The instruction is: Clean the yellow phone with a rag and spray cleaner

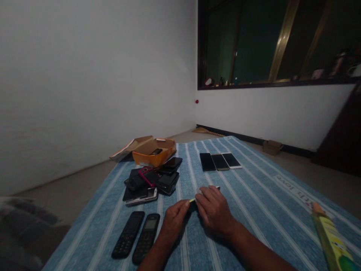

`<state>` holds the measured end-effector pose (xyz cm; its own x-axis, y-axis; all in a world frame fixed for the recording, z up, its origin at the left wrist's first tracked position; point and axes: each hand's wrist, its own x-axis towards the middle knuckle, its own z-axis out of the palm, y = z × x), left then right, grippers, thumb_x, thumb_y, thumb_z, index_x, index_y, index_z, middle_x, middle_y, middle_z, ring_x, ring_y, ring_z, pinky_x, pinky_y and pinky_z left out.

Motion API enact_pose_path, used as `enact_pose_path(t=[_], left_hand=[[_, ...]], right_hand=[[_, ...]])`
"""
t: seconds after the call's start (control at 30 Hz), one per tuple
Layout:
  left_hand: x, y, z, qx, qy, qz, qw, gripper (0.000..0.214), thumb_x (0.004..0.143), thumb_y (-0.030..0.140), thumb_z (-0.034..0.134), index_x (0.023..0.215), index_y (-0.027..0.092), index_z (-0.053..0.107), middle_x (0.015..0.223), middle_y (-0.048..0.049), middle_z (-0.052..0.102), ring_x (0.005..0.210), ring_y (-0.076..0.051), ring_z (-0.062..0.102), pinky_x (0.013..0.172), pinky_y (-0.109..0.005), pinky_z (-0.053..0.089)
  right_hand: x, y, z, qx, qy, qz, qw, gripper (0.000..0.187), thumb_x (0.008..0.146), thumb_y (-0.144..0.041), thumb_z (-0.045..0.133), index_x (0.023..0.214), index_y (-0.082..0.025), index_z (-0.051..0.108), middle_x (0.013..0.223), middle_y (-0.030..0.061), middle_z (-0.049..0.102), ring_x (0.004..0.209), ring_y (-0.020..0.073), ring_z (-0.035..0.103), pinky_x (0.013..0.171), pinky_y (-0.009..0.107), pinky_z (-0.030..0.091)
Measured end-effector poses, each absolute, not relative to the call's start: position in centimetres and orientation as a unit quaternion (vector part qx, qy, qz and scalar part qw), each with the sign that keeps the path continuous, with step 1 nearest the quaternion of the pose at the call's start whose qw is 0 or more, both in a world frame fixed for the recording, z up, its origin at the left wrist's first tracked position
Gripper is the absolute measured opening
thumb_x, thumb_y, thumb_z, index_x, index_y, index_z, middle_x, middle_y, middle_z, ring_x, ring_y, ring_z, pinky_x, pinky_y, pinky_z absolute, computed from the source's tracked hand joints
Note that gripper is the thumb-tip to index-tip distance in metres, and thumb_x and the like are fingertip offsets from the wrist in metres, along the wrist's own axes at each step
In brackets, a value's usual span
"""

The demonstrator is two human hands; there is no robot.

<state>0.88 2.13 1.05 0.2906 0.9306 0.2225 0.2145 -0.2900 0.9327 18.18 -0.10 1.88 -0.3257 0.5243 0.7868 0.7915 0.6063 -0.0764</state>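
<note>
My left hand (175, 218) pinches the near-left end of a slim phone (193, 205), dark with a pale yellowish edge. Over the rest of it lies my right hand (212, 207), fingers bent and pressed on it, so most of the phone is hidden. A small whitish bit shows by the right fingertips; I cannot tell what it is. Left of my left hand, two black keypad phones (146, 238) lie side by side. Beyond them is a pile of mixed phones (149, 180), one with a pink frame. Three flat touchscreen phones (220, 162) form a row past my right hand.
An orange cardboard box (152, 160) with its lid open stands at the far left, a phone inside. The blue striped cloth (254, 203) covers the surface. A yellow-green bottle (332, 241) lies at the right edge. Behind are white walls and a window (259, 41).
</note>
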Motion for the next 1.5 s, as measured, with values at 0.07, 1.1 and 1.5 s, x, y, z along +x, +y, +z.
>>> enact_pose_path(t=[0.07,1.1,1.5], left_hand=[[0.9,2.1,1.1,0.681,0.418,0.425,0.426,0.042,0.088,0.052,0.052,0.075,0.016,0.07,0.072,-0.0032,0.065,0.072,-0.02,0.056,0.069,-0.029,0.044],[0.9,1.7,1.8,0.681,0.412,0.429,0.427,0.038,0.087,0.047,0.056,0.073,0.016,0.072,0.073,-0.0048,0.071,0.074,-0.022,0.062,0.075,-0.032,0.048],[0.9,1.7,1.8,0.688,0.413,0.418,0.426,0.042,0.088,0.05,0.054,0.082,0.015,0.077,0.08,-0.0063,0.072,0.079,-0.023,0.062,0.075,-0.03,0.047]], right_hand=[[18.2,0.0,1.9,-0.401,-0.797,-0.146,0.426,0.019,0.093,-0.01,0.043,0.095,-0.017,0.06,0.1,0.0125,0.063,0.09,0.025,0.053,0.084,0.038,0.041],[17.7,0.2,2.1,-0.41,-0.854,-0.056,0.317,0.017,0.092,-0.007,0.049,0.101,-0.019,0.057,0.091,0.0039,0.06,0.087,0.0212,0.054,0.105,0.044,0.031],[19.3,0.7,1.8,-0.434,-0.846,-0.062,0.305,0.017,0.091,-0.007,0.051,0.096,-0.021,0.059,0.087,0.0021,0.061,0.085,0.0193,0.056,0.106,0.045,0.029]])
